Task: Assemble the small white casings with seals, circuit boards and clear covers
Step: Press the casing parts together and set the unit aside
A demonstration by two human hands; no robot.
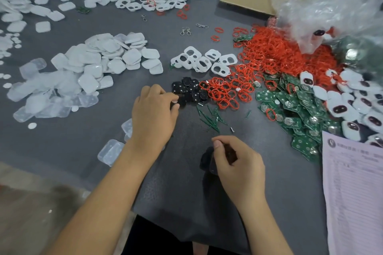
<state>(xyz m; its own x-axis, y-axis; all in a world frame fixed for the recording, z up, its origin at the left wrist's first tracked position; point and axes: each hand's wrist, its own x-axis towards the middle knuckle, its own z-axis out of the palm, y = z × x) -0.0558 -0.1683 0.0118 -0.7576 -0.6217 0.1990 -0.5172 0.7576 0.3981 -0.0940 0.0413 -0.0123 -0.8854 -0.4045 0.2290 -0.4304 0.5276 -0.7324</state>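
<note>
The left hand [154,114] pinches a black piece at the near edge of the black pieces [189,91], fingertips together; the right hand [238,163] curls round dark parts; white casings [204,61] lie beyond the left fingertips, red seals [230,91] to their right.

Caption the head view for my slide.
Left hand picks from black parts; right hand holds a dark piece.

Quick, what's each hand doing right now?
Left hand: pinching a black piece at the black pile's edge.
Right hand: curled round a dark part.
</note>
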